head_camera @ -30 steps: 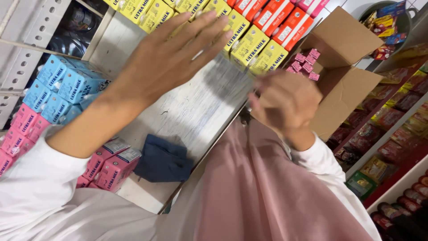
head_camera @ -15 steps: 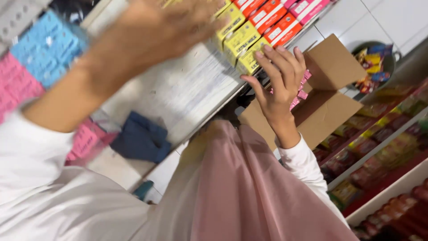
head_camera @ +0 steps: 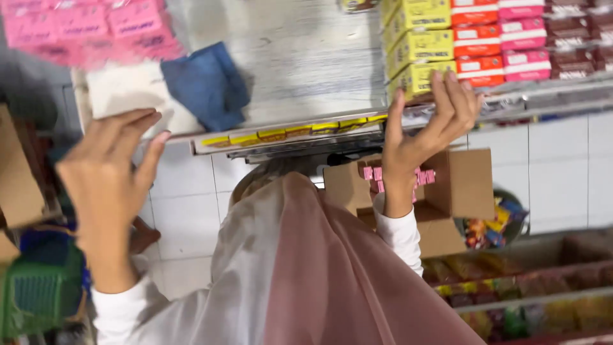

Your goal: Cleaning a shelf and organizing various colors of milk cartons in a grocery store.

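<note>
**Hands Up at the Shelf**

The pink boxes [head_camera: 96, 29] at the top left were blurry and cut off by the edge. The open cardboard box [head_camera: 469, 185] was partly hidden behind the right hand [head_camera: 428, 128]. That hand was open, fingers touching the lowest yellow box [head_camera: 415, 76] at the shelf's [head_camera: 306, 76] front edge. The left hand [head_camera: 108, 172] was open and held nothing, near the blue cloth [head_camera: 204, 83]. The shelf's middle was bare.

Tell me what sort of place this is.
Most likely a small shop. A shelf carries stacked yellow boxes and pink packs, an open cardboard carton sits below, and lower racks hold packaged snacks.
</note>
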